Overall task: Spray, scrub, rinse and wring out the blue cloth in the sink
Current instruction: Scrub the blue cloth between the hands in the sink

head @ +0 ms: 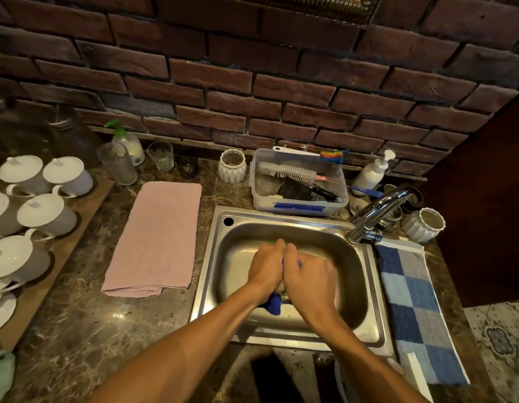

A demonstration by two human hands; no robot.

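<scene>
Blue cloth (273,306): bunched between both hands over the sink basin, a dark blue end hanging out below the wrists.
Left hand (266,266): fingers curled tight around the cloth, pressed against the right hand.
Right hand (309,274): fingers closed on the cloth, a sliver of blue showing at the knuckles.
Sink (220,269): steel, set into the marbled surface.
Tap (377,213): chrome, at the sink's right rear corner.
Pink towel (158,239): folded flat, left of the sink.
Checked cloth (412,309): blue and grey, right of the sink.
</scene>
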